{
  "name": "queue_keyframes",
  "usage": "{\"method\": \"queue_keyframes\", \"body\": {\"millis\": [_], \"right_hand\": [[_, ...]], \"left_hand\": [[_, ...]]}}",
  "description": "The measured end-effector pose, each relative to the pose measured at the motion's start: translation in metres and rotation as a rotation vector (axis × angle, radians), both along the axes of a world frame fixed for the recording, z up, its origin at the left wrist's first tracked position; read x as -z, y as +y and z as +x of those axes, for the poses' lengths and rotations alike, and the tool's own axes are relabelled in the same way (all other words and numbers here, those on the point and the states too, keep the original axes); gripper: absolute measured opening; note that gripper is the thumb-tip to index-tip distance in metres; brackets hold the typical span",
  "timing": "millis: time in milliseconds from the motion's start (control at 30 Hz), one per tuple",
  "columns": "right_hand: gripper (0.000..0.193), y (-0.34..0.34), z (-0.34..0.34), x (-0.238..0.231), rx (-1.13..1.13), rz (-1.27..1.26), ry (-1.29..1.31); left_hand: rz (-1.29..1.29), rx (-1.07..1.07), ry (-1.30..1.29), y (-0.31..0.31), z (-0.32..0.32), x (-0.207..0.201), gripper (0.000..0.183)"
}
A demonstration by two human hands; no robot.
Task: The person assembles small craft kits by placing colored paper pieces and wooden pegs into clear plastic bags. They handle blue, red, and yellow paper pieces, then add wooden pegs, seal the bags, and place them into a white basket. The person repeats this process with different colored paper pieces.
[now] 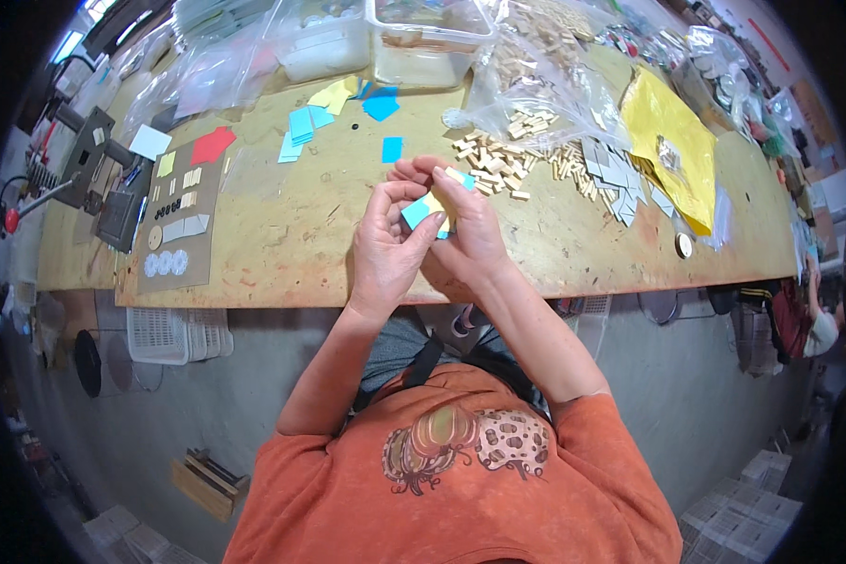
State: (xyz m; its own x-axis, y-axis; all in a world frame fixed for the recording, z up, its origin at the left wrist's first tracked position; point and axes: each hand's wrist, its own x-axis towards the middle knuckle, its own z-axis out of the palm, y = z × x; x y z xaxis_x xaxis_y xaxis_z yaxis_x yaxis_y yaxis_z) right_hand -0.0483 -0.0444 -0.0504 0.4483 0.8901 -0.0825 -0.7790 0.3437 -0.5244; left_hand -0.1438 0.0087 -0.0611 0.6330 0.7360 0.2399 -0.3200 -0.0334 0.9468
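Both hands meet above the front part of the table, fingers closed on a few small blue and yellow cards [421,212]. My left hand [385,249] pinches the blue end with its thumb on top. My right hand [472,227] grips the cards from the other side, and its fingers hide part of them. Just beyond the hands lies a single blue card [392,149]. Farther off are a fanned pile of light blue cards [303,127], some yellow cards [333,95] and darker blue cards [381,103].
Small wooden blocks [503,164] are heaped right of my hands, beside grey-white card pieces [616,183] and a yellow bag [669,141]. To the left, a brown board [183,240] bears sorted parts near a black hand press [113,179]. Clear plastic tubs [423,66] stand at the back.
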Motion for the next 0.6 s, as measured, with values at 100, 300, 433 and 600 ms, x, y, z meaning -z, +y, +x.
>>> {"method": "queue_keyframes", "body": {"millis": [100, 300, 433, 600], "right_hand": [[0.038, -0.011, 0.001, -0.002, -0.008, 0.003, -0.097], [0.042, -0.044, 0.009, -0.005, -0.055, 0.057, -0.239], [0.031, -0.045, 0.007, 0.006, 0.096, -0.028, -0.277], [0.033, -0.047, 0.011, 0.013, 0.288, -0.050, -0.315]], "left_hand": [[-0.118, 0.037, -0.009, -0.003, 0.005, -0.006, 0.028], [-0.387, 0.292, 0.103, 0.000, 0.002, -0.015, 0.022], [0.006, 0.212, 0.184, -0.028, 0.014, -0.007, 0.028], [0.150, 0.140, 0.245, -0.045, 0.024, 0.000, 0.035]]}}
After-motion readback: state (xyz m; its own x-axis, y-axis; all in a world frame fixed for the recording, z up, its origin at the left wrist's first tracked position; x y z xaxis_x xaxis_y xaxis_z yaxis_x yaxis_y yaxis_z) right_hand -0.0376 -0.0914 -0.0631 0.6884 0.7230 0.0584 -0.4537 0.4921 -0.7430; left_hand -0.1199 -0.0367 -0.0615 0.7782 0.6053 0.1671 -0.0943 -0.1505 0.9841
